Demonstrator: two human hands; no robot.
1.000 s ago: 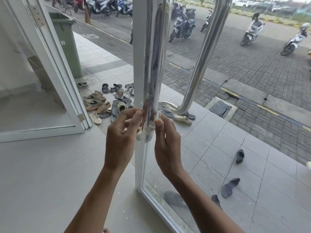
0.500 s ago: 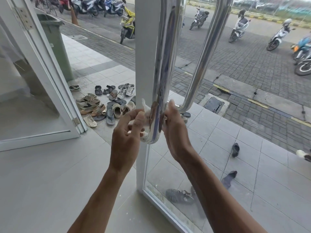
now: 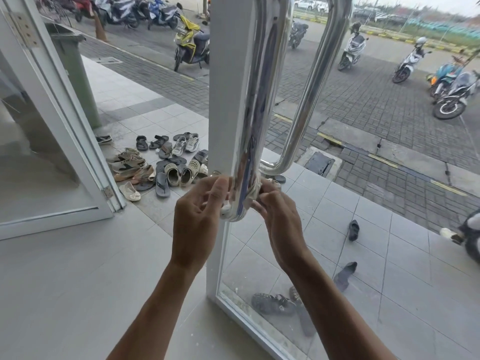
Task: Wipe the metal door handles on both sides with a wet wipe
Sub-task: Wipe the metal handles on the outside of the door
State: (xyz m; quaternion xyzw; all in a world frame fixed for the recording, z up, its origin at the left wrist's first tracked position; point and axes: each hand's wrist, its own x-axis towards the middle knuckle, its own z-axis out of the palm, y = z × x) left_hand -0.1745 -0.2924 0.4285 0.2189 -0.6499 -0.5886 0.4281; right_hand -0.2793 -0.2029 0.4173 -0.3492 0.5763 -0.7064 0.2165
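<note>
A polished metal handle [image 3: 255,100] runs down the near side of the white-framed glass door [image 3: 223,113]. Its twin, the outer handle [image 3: 309,94], shows through the glass and curves into the door at the bottom. A white wet wipe [image 3: 253,194] is wrapped around the near handle's bottom end. My left hand [image 3: 198,216] pinches the wipe's left end and my right hand [image 3: 279,211] pinches its right end, one on each side of the handle. Most of the wipe is hidden behind the handle and my fingers.
A second door leaf [image 3: 65,141] stands open at the left. A pile of shoes and sandals [image 3: 161,165] lies on the tiled porch beyond the door frame. More sandals [image 3: 272,304] lie behind the glass. A green bin [image 3: 75,71] and parked scooters [image 3: 189,45] stand outside.
My head has moved closer and lower relative to the handle. Both hands stay at the handle's bottom end, and the wipe has shifted round the bar between them.
</note>
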